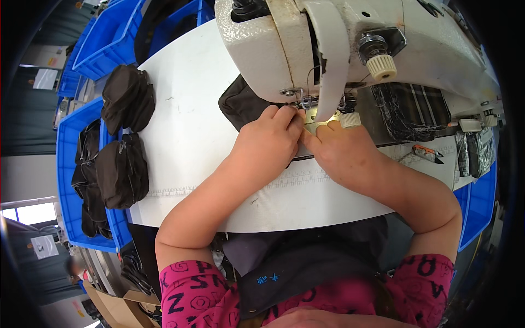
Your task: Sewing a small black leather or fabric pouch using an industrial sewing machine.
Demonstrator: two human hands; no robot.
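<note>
In the head view, the dark cloth piece (239, 104) lay on the white table (199, 131), partly under the head of the sewing machine (254, 52), and its nearer part was covered by the hands. The left hand (268, 139) was placed over the cloth, just beside the needle area, with its fingers bent and close together. Probably this position served to press the cloth flat. The right hand (350, 156) was at the other side, its fingers curled inward and its thumb pointing to the left hand, maybe for guiding the edge. I could not tell if the fingers of either hand were gripping the cloth, because the fingertips were partly hidden.

At the left table edge there were an upper dark bundle (128, 98) and a lower dark bundle (121, 172), near a blue bin (66, 186), apparently to be within reach. The orange-handled snips (426, 152) lay beyond the right forearm, close to the striped dark fabric (415, 112), presumably for easy picking up.
</note>
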